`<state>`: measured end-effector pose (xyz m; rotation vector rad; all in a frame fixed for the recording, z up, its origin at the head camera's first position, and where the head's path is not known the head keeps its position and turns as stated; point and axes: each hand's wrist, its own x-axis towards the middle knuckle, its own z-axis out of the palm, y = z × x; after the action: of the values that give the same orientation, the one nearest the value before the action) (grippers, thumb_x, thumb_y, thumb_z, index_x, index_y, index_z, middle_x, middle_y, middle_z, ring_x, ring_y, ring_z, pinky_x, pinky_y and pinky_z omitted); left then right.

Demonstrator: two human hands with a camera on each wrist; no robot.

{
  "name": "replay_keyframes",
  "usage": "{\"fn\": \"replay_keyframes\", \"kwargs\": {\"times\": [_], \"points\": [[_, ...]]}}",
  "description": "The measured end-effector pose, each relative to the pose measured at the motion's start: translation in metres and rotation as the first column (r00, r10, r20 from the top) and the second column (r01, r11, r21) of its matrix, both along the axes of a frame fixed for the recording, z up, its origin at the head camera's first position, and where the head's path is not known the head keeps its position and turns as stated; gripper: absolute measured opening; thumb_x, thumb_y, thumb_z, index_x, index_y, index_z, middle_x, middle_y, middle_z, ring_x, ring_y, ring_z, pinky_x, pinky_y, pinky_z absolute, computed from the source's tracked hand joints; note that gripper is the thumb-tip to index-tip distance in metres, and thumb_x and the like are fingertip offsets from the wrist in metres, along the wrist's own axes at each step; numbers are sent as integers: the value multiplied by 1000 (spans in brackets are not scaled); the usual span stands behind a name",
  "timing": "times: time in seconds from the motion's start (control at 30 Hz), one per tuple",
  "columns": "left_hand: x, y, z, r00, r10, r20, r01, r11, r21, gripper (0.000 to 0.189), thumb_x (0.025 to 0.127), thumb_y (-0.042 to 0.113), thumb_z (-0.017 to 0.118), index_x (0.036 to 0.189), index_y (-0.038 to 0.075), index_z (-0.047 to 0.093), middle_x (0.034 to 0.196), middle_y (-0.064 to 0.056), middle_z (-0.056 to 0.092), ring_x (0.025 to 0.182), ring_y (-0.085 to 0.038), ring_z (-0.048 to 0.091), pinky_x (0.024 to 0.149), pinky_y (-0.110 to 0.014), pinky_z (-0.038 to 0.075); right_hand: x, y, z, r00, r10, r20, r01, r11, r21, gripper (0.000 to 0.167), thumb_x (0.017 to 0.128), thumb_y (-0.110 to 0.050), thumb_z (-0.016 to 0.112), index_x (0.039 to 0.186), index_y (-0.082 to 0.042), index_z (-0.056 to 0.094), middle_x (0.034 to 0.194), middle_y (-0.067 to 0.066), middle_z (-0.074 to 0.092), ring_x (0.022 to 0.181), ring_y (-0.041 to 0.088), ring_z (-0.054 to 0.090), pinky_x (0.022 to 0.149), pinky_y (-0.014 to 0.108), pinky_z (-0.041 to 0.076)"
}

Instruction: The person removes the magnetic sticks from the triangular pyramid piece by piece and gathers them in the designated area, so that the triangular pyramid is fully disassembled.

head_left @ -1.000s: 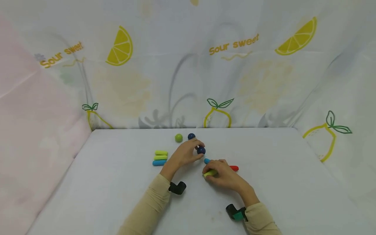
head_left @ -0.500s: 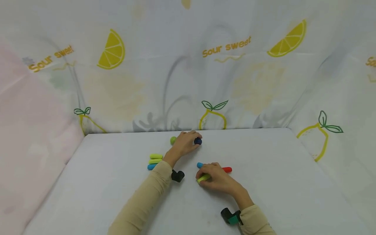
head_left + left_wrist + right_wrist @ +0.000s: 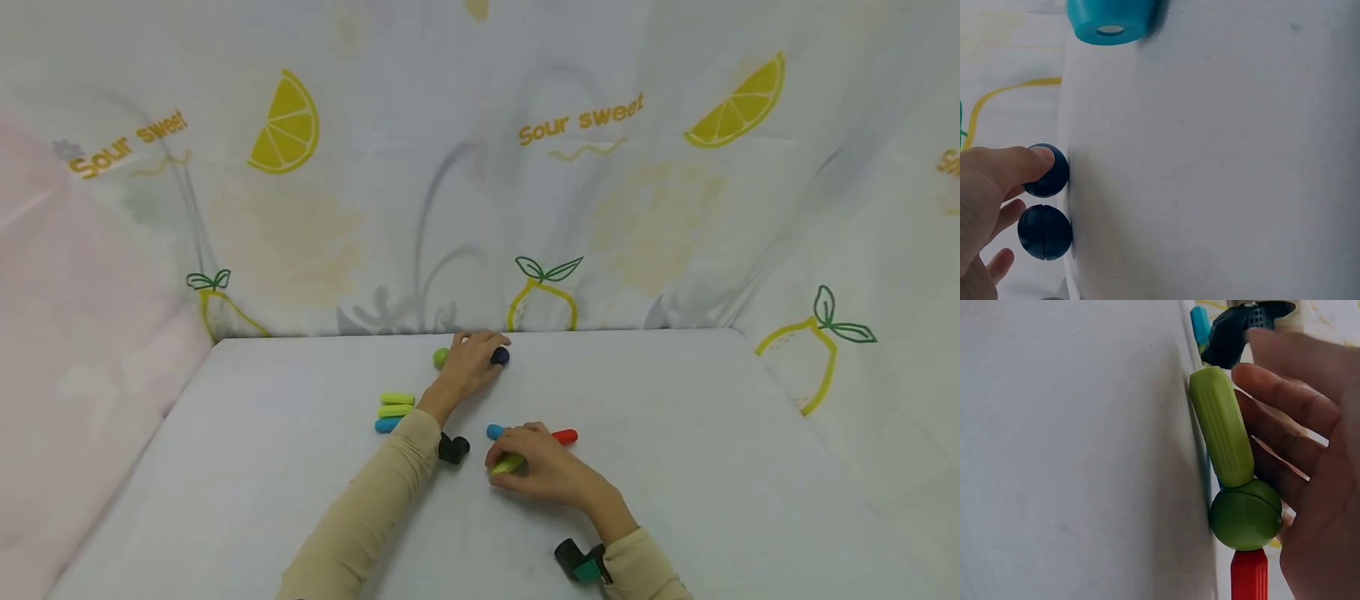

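At the table's far edge my left hand [image 3: 471, 363] pinches a dark blue ball [image 3: 500, 356], the thumb pressed on its side in the left wrist view. A second dark blue ball [image 3: 1045, 232] sits right beside it there. My right hand [image 3: 542, 467] has its fingers curled round a yellow-green stick [image 3: 1222, 425]. That stick's end meets a green ball [image 3: 1245, 514], and a red stick [image 3: 1249, 575] meets the ball's other side. Past the right fingers, a blue stick [image 3: 495, 432] pokes out; the hand hides the middle of this cluster in the head view.
Left of the left forearm lie two yellow-green sticks [image 3: 397, 399] and a blue stick [image 3: 387, 425], side by side. Another green ball [image 3: 441, 358] rests near the back edge, partly behind the left hand. A printed cloth [image 3: 420, 208] hangs behind the white table [image 3: 675, 417].
My left hand has moved back to the far edge with the dark blue ball, beside the other one. My right hand and the stick cluster have shifted left and slightly nearer.
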<state>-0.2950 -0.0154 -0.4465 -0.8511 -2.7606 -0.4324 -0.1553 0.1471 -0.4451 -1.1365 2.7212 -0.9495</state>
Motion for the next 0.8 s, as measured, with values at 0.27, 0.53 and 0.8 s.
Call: {"fn": "replay_keyframes", "kwargs": {"times": [0.27, 0.53, 0.8], "points": [[42, -18, 2, 974, -195, 117, 147, 931, 334, 27, 95, 25, 57, 119, 13, 62, 119, -2, 62, 114, -19, 55, 97, -39, 44, -6, 11, 9, 994, -93, -63, 83, 984, -158, 10, 91, -31, 62, 89, -22, 61, 81, -16, 57, 77, 1, 52, 77, 27, 46], [86, -33, -8, 891, -319, 324, 255, 940, 225, 25, 91, 24, 63, 115, 16, 64, 112, 3, 63, 106, -12, 54, 92, -30, 45, 1, 21, 26, 952, -233, 200, 220, 972, 85, 41, 89, -54, 56, 63, -22, 54, 55, -12, 41, 50, 2, 40, 48, 19, 31], [97, -35, -12, 929, -222, 297, 164, 964, 208, 22, 87, 23, 68, 108, 17, 66, 100, 5, 63, 93, -9, 55, 84, -27, 47, 8, 2, 21, 863, -485, 144, 441, 860, 255, 50, 81, -61, 62, 55, -19, 51, 51, -8, 41, 48, 9, 41, 46, 23, 28]]}}
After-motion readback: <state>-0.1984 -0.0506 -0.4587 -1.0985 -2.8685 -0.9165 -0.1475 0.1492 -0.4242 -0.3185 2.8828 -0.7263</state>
